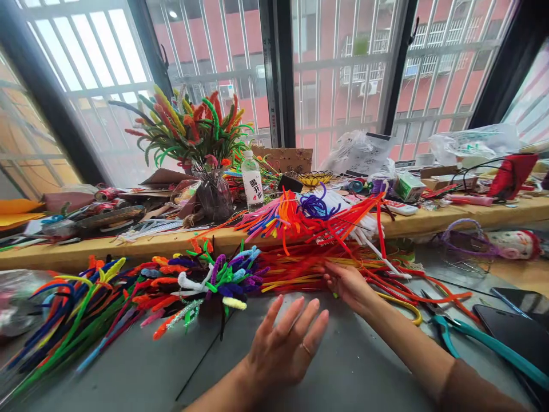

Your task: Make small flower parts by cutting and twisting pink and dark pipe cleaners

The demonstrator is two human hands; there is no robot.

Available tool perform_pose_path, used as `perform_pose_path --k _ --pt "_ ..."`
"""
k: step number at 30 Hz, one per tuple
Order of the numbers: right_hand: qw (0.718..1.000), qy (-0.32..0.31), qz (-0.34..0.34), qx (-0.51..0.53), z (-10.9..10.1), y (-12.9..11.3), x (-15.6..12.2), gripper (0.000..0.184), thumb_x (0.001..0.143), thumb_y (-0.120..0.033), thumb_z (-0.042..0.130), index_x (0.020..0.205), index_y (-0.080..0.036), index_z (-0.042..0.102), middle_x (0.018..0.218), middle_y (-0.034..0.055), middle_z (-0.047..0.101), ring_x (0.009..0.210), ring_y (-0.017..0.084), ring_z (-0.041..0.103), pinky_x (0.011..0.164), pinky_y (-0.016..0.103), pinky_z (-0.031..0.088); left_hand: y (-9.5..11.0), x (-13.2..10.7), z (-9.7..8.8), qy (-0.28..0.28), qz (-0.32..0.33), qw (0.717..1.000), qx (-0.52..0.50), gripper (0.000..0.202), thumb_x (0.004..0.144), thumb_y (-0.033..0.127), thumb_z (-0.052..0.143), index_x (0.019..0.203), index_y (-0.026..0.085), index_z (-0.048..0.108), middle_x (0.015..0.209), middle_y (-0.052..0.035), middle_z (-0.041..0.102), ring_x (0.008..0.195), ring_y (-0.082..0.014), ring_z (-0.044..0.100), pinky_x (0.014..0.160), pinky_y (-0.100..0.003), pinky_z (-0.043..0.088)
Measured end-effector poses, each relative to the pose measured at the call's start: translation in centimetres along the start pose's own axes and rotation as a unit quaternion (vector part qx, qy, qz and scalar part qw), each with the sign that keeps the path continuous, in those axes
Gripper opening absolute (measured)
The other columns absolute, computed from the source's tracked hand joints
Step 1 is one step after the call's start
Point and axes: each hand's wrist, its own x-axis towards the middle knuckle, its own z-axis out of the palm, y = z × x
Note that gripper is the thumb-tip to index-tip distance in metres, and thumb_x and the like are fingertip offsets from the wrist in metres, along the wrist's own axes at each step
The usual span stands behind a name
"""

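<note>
Red pipe cleaners (295,264), just beyond right fingers (335,269)

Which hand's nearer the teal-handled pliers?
Right. The right hand is at the red stems, to the left of the teal-handled pliers and apart from them. The left hand is farther left, fingers spread above the gray tabletop.

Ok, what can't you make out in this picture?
Head view: whether the right hand grips red stems; motion blur.
Head view: the palm of the left hand, turned away.
Head view: one handle end of the pliers, past the right edge.
Head view: the rest of the clear plastic, past the left edge.
</note>
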Motion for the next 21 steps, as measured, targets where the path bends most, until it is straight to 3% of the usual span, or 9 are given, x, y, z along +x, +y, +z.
perform_pose_path --k 4,7,9,11,13,15,17,21 --pt "0.989 -0.020 -0.057 -0.137 1.3 -0.6 0.4 0.017 0.069 -0.023 0.061 0.055 -0.014 0.057 0.045 -0.0008 0.055 0.039 0.009 0.046 0.039 0.018 0.034 0.0 -0.7 1.4 -0.093 0.014 0.995 0.017 0.037 0.082 0.020 0.045 0.118 0.016 0.048 0.127 -0.0094 0.047 0.124 -0.0234 0.030 0.103 -0.041 0.024" --pt "0.952 -0.012 -0.184 -0.243 3.0 -2.0 -0.2 0.021 0.073 -0.031 0.057 0.058 -0.016 0.060 0.053 -0.0002 0.059 0.051 0.012 0.052 0.053 0.021 0.039 -0.2 -0.9 2.1 -0.207 -0.041 0.977 -0.003 0.044 0.082 0.020 0.041 0.126 0.012 0.039 0.134 -0.0168 0.036 0.126 -0.0295 0.025 0.098 -0.040 0.031" --pt "0.868 0.007 -0.319 -0.380 4.6 -2.8 -0.4 0.022 0.080 -0.032 0.047 0.074 -0.018 0.063 0.069 0.0024 0.064 0.066 0.015 0.058 0.064 0.023 0.040 -0.4 -1.2 2.5 -0.258 -0.088 0.962 -0.012 0.045 0.083 0.020 0.040 0.127 0.012 0.036 0.135 -0.0188 0.032 0.126 -0.0307 0.024 0.096 -0.041 0.034" --pt "0.767 0.028 -0.400 -0.501 6.4 -3.4 -0.2 0.025 0.085 -0.028 0.038 0.096 -0.019 0.060 0.087 0.0057 0.065 0.079 0.018 0.060 0.068 0.025 0.041 -0.6 -1.6 2.9 -0.282 -0.123 0.951 -0.021 0.047 0.084 0.022 0.039 0.128 0.012 0.033 0.136 -0.0197 0.031 0.126 -0.0308 0.025 0.095 -0.042 0.035" --pt "0.683 0.048 -0.409 -0.603 8.0 -3.7 0.4 0.032 0.087 -0.023 0.034 0.114 -0.021 0.049 0.101 0.0090 0.061 0.083 0.020 0.060 0.064 0.026 0.042 -0.6 -2.0 3.2 -0.288 -0.124 0.949 -0.030 0.048 0.084 0.024 0.040 0.129 0.011 0.031 0.136 -0.0203 0.031 0.126 -0.0307 0.025 0.095 -0.043 0.035" --pt "0.609 0.059 -0.389 -0.689 9.2 -3.9 1.4 0.036 0.087 -0.018 0.031 0.121 -0.022 0.042 0.104 0.0126 0.058 0.080 0.022 0.061 0.057 0.026 0.042 -0.7 -2.1 3.5 -0.280 -0.105 0.954 -0.032 0.043 0.084 0.023 0.039 0.126 0.012 0.036 0.133 -0.0190 0.035 0.125 -0.0308 0.028 0.095 -0.043 0.034" --pt "0.567 0.059 -0.371 -0.733 9.9 -4.2 2.3 0.034 0.085 -0.013 0.031 0.115 -0.019 0.047 0.102 0.0153 0.058 0.079 0.023 0.061 0.056 0.027 0.043 -0.9 -1.7 3.5 -0.270 -0.076 0.959 -0.035 0.035 0.085 0.022 0.038 0.117 0.012 0.046 0.128 -0.0162 0.043 0.122 -0.0306 0.033 0.094 -0.044 0.034" --pt "0.552 0.048 -0.374 -0.744 10.0 -4.6 3.4 0.027 0.084 -0.010 0.032 0.096 -0.014 0.056 0.097 0.0171 0.059 0.082 0.026 0.060 0.060 0.029 0.044 -0.3 0.1 1.9 -0.297 -0.055 0.949 -0.092 0.018 0.081 0.023 0.044 0.086 0.013 0.058 0.095 -0.0093 0.062 0.098 -0.0258 0.053 0.083 -0.041 0.042"
